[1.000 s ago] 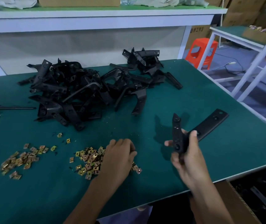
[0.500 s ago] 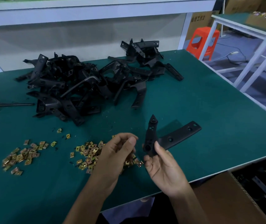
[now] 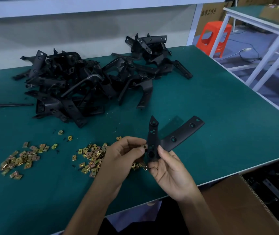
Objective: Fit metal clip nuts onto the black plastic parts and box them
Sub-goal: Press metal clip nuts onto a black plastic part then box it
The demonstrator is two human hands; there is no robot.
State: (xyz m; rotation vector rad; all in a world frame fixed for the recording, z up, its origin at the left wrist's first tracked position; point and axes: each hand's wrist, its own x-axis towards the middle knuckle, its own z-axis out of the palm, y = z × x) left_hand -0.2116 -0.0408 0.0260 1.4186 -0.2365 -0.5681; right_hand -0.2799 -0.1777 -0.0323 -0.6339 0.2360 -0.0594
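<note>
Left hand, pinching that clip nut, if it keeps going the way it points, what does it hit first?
The left hand points right, its clip nut right at the edge of the black part in the right hand. It would likely meet that edge first; whether they touch is unclear.

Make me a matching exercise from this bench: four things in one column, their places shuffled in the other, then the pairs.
1. black bracket
2. clip nut
3. pile of black parts
4. orange stool

A. on the floor beyond the table
B. pinched in the left hand
C. held up in the right hand
D. heaped at the far side of the green table

Pairs: 1-C, 2-B, 3-D, 4-A
</note>
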